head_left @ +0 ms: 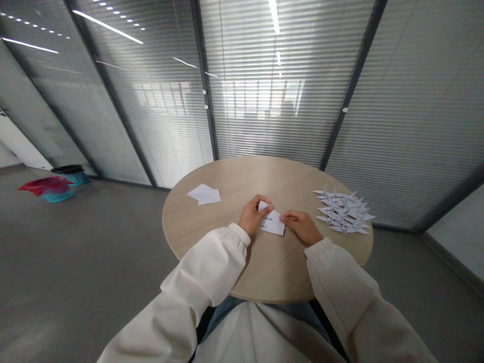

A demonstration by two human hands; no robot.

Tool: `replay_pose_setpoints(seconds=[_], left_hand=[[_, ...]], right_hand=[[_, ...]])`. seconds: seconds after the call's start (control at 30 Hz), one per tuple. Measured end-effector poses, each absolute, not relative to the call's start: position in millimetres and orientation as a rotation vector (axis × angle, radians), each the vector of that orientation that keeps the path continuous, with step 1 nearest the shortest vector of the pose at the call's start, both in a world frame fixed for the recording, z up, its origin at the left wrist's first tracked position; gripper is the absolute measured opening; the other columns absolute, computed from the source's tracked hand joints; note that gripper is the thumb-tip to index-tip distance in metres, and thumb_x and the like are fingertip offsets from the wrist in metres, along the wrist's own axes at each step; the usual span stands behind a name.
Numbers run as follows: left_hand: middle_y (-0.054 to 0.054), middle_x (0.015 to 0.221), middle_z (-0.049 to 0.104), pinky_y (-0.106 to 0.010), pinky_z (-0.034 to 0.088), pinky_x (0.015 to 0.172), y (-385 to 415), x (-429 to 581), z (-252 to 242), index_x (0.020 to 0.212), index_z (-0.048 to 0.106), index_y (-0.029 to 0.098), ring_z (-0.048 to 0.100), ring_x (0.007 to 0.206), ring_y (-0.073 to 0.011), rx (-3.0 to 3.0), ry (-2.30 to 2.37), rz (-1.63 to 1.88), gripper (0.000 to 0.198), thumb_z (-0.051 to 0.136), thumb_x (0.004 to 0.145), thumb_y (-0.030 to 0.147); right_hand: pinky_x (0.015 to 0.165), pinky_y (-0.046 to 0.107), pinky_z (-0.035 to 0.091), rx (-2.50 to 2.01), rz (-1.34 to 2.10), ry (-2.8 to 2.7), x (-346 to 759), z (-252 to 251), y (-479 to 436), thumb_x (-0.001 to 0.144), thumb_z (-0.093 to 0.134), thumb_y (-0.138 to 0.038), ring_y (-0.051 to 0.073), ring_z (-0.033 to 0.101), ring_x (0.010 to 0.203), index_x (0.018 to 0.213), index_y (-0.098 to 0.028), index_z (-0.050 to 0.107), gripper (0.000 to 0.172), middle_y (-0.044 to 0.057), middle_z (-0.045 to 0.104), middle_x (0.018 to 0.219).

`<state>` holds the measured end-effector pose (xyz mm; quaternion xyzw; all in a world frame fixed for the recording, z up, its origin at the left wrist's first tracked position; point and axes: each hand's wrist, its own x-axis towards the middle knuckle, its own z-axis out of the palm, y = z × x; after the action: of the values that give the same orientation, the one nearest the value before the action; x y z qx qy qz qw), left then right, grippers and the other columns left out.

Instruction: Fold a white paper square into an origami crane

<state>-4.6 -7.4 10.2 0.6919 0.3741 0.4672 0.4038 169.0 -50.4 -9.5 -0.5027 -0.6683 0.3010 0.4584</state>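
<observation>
A white sheet of paper (273,225) with a few lines of dark print is between my hands, over the middle of the round table. My left hand (254,214) grips its upper left part, thumb on top and fingers curled behind. At the right edge, my right hand (301,225) pinches the paper between thumb and fingers. Folded paper cranes (345,212) lie heaped on the table's right side, beyond my right hand. Off to the left are a few overlapping sheets of white paper (204,194).
The round wooden table (227,174) stands close to a glass partition (264,131) with blinds. On the floor at far left sit a bin with a red liner (47,186) and a bin with a black liner (73,174).
</observation>
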Motion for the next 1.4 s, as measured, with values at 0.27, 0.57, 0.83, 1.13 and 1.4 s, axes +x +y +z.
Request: replay_pose_setpoints(seconds=[0.27, 0.57, 0.83, 1.13, 1.4], left_hand=[[0.004, 0.059, 0.05, -0.019, 0.032, 0.047, -8, -4, 10, 0.088, 0.057, 0.016, 0.046, 0.052, -0.0088, 1.768, 0.971, 1.174, 0.028, 0.062, 0.07, 0.036], [-0.001, 0.066, 0.061, -0.021, 0.04, 0.06, -3, -3, 4, 0.085, 0.056, 0.013, 0.056, 0.063, -0.0106, 1.781, 0.806, 1.144, 0.024, 0.065, 0.07, 0.03], [-0.001, 0.062, 0.059, -0.02, 0.037, 0.052, -1, -3, 2, 0.075, 0.057, 0.011, 0.053, 0.055, -0.0087, 1.725, 0.801, 1.103, 0.026, 0.068, 0.067, 0.033], [-0.002, 0.063, 0.062, -0.021, 0.04, 0.053, -6, -1, 3, 0.081, 0.06, 0.011, 0.056, 0.057, -0.0109, 1.649, 0.731, 0.86, 0.037, 0.068, 0.064, 0.043], [-0.003, 0.062, 0.061, -0.023, 0.044, 0.053, -1, -1, -3, 0.07, 0.063, 0.01, 0.055, 0.055, -0.012, 1.525, 0.788, 0.834, 0.046, 0.066, 0.06, 0.055]], right_hand=[[0.056, 0.023, 0.04, -1.231, 0.687, -1.649, 169, -10, -50, 0.075, 0.054, -0.039, 0.015, 0.056, 0.06, 0.067, -0.016, 0.062, 0.025, 0.001, 0.063, 0.063], [0.056, 0.025, 0.044, -1.276, 0.646, -1.458, 168, -4, -52, 0.074, 0.055, -0.038, 0.018, 0.06, 0.065, 0.075, -0.017, 0.064, 0.023, 0.003, 0.066, 0.069], [0.053, 0.023, 0.041, -1.298, 0.509, -1.526, 170, -10, -50, 0.077, 0.052, -0.036, 0.016, 0.056, 0.06, 0.07, -0.017, 0.062, 0.022, 0.002, 0.062, 0.062], [0.054, 0.024, 0.043, -1.202, 0.571, -1.473, 167, -7, -53, 0.078, 0.055, -0.042, 0.016, 0.058, 0.062, 0.093, -0.018, 0.061, 0.029, 0.002, 0.065, 0.072], [0.08, 0.031, 0.046, -1.108, 0.418, -1.611, 165, -1, -57, 0.085, 0.045, -0.031, 0.02, 0.057, 0.094, 0.11, -0.022, 0.06, 0.031, 0.006, 0.061, 0.108]])
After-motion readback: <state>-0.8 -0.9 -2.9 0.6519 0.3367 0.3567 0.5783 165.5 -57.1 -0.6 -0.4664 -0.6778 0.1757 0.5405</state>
